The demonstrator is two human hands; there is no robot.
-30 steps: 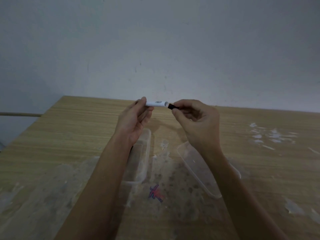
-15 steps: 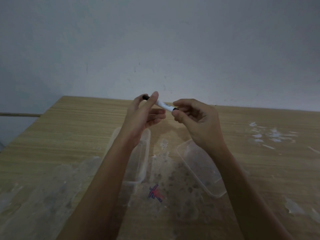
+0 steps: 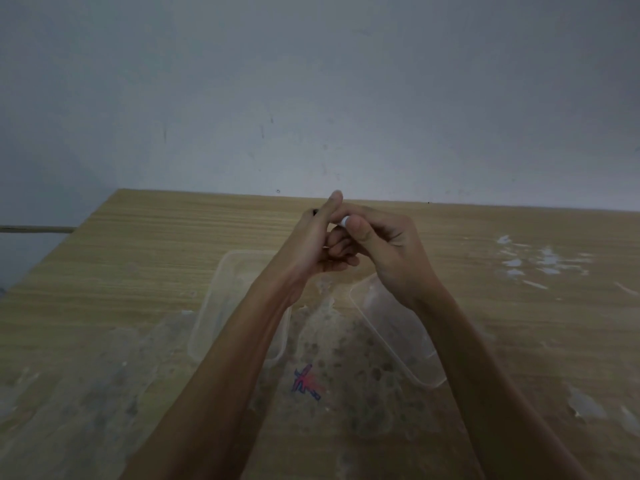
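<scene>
Two bare hands meet in mid-air above a wooden table [image 3: 138,244], both holding a marker [image 3: 343,221]. The left hand [image 3: 311,244] curls round it; the right hand [image 3: 384,251] pinches its white barrel between thumb and fingers. The marker is mostly hidden. It lies nearly level, left to right, with its dark end [image 3: 315,212] poking out on the left. Below the forearms lie a clear tub [image 3: 214,306] on the left and a clear lid [image 3: 391,334] on the right, apart. The table's far edge meets a wall [image 3: 311,81] just behind the hands. Bare wood spreads to either side.
</scene>
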